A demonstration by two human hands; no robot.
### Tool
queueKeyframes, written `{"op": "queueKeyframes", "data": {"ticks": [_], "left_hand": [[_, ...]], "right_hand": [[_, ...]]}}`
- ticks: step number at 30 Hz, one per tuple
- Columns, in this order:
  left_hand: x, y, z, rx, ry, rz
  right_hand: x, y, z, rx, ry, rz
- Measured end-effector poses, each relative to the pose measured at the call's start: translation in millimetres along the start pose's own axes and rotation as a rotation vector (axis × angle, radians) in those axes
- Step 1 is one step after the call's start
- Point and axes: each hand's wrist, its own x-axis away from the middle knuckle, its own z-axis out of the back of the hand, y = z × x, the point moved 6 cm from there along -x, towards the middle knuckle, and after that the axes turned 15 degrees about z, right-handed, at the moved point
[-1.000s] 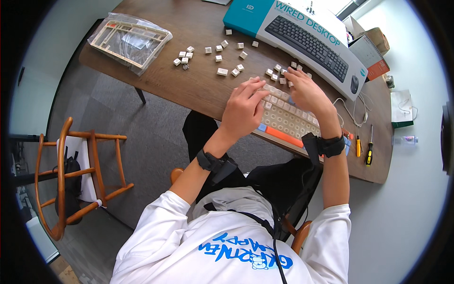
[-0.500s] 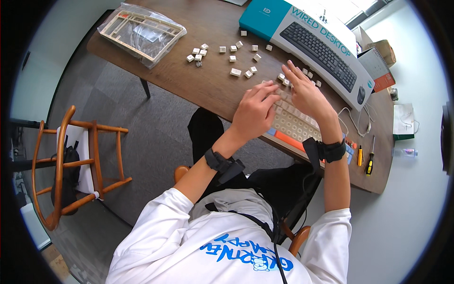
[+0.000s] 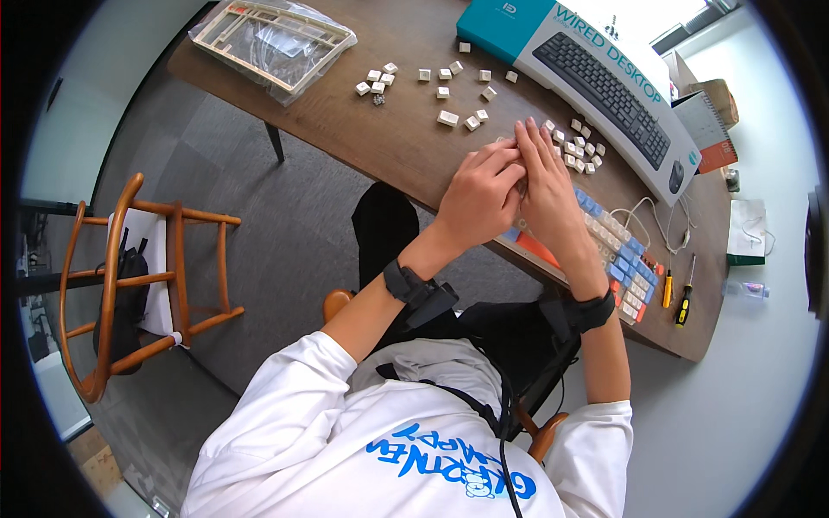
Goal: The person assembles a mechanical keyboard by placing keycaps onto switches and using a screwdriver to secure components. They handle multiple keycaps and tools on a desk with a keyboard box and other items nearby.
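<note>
My left hand (image 3: pixel 480 194) and my right hand (image 3: pixel 553 194) meet over the left part of a keyboard (image 3: pixel 623 250). Blue, white and orange keycaps show on its right part; my hands cover much of the rest. The left fingers are curled in against the right hand, and whatever they pinch is hidden. On the right hand the fingers lie stretched out side by side, pointing away from me, with no object visible in them. Just beyond the fingertips is a cluster of loose white keycaps (image 3: pixel 574 148). More keycaps (image 3: pixel 447 118) lie scattered farther left on the table.
A long keyboard box (image 3: pixel 604 95) lies across the back right of the wooden table (image 3: pixel 285 104). A bagged pale frame (image 3: pixel 272 47) sits at the far left. Two screwdrivers (image 3: pixel 684 304) and a white cable (image 3: pixel 665 229) are at the right. A wooden chair (image 3: pixel 121 293) stands left.
My right hand has come left and closer to me, against my left hand, uncovering the far-side keycap cluster and the keyboard's right part. The whole view has shifted slightly.
</note>
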Motion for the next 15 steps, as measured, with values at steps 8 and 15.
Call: {"op": "queueKeyframes", "data": {"ticks": [8, 15], "left_hand": [[-0.4, 0.5, -0.2, 0.008, 0.006, -0.007], [0.4, -1.7, -1.0, 0.013, 0.016, -0.003]], "right_hand": [[7.2, -2.5, -6.5, -0.01, 0.086, -0.017], [6.4, -4.8, -10.1, 0.018, 0.094, -0.019]]}}
